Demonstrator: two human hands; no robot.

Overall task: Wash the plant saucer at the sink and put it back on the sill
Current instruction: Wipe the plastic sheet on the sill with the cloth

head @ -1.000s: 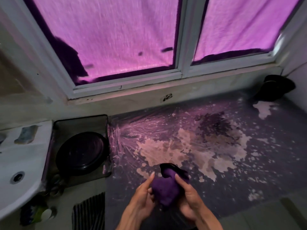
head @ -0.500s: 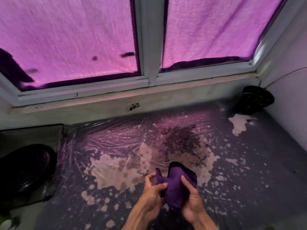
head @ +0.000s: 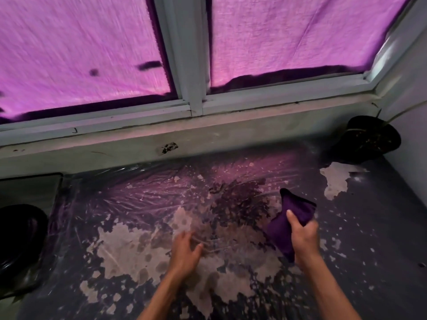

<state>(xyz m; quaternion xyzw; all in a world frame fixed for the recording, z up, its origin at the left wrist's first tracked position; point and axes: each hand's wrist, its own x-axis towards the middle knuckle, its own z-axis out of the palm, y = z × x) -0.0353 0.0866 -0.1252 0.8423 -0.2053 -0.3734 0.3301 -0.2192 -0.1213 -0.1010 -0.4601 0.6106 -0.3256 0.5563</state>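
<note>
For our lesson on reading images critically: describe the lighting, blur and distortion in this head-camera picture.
Head view: magenta light through the curtain tints everything; the left hand is motion-blurred, while the right hand holding the purple cloth is sharper; glare streaks the plastic sheet; the wide lens tilts the window frame; the black pot is underexposed.

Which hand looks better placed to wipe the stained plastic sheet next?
Right, probably. The right hand already grips the purple cloth just over the plastic sheet. The left hand is open, blurred and holds nothing.
</note>
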